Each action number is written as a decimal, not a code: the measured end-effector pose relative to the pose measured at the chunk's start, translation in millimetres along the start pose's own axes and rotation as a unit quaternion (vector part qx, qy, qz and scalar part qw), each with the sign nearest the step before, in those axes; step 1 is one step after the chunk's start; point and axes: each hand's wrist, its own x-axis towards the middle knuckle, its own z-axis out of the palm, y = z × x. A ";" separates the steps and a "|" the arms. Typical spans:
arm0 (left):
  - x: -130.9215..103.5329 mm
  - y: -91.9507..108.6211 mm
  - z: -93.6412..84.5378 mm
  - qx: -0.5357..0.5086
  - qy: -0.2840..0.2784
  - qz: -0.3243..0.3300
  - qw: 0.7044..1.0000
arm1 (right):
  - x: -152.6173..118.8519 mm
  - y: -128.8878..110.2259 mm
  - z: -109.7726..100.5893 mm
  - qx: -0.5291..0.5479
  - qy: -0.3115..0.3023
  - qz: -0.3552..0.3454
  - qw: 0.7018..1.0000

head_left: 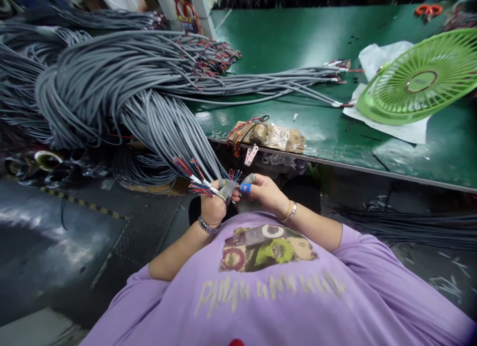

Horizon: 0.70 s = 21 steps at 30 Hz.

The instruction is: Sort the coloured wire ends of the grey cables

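While the fingers of my left hand (213,207) were curled around a bunch of wire ends (198,170), those of my right hand (267,192) met it from the other side, thumb and forefinger pinching what looked like fine strands (237,186), though exactly which ones I could not tell. I had the bunch just off the near edge of the tabletop (268,38), in front of my chest, and its grey cables (175,122) ran back up to the heap on my left. By my judgement the work stood partway: on these ends the grey jacket was off, coloured wires fanned loose, and white sleeves (195,180) sat at the necks of some, so that much seemed done; the handling of strands by my right fingers seemed unfinished, and plenty more lay in the heap, whether finished or not I could not say. As for numbers, the cables were too many and too tangled to count. Otherwise I counted one green fan (421,82), one cardboard strip (294,139), one pale pink clip (251,155), one pair of orange scissors (428,11), at least one pair of red-handled scissors (182,13), and one blue wrap (245,187) on my right thumb.
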 end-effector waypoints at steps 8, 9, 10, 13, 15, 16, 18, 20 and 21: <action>-0.4 2.8 0.4 0.015 0.000 -0.013 1.000 | 0.4 -3.1 -6.1 -0.026 -0.034 0.000 0.999; -0.5 2.9 0.5 0.026 -0.001 -0.015 1.000 | 2.5 -4.1 -5.7 -0.023 -0.020 -0.006 1.000; -0.4 2.8 0.6 0.039 -0.002 -0.016 0.999 | 4.5 -5.0 -4.9 -0.022 -0.010 -0.009 1.000; -0.1 1.4 -0.1 0.065 -0.011 -0.018 0.998 | 8.9 -6.6 -1.0 -0.015 0.004 -0.015 1.000; -0.1 0.3 -1.0 0.073 -0.016 -0.021 0.997 | 9.6 -5.7 1.1 -0.004 0.012 -0.019 1.000; -0.2 -0.2 -1.3 0.072 -0.016 -0.023 0.997 | 9.5 -4.6 1.8 0.003 0.016 -0.018 1.000; -0.4 -0.9 -1.3 0.062 -0.015 -0.028 0.998 | 8.6 -1.4 2.4 0.018 0.024 -0.011 0.999; -0.3 -1.2 -0.5 0.043 -0.009 -0.032 0.999 | 7.2 2.4 2.2 0.040 0.035 0.000 0.999; -0.1 -1.1 0.1 0.032 -0.006 -0.032 0.999 | 6.5 4.0 2.0 0.051 0.037 0.006 0.998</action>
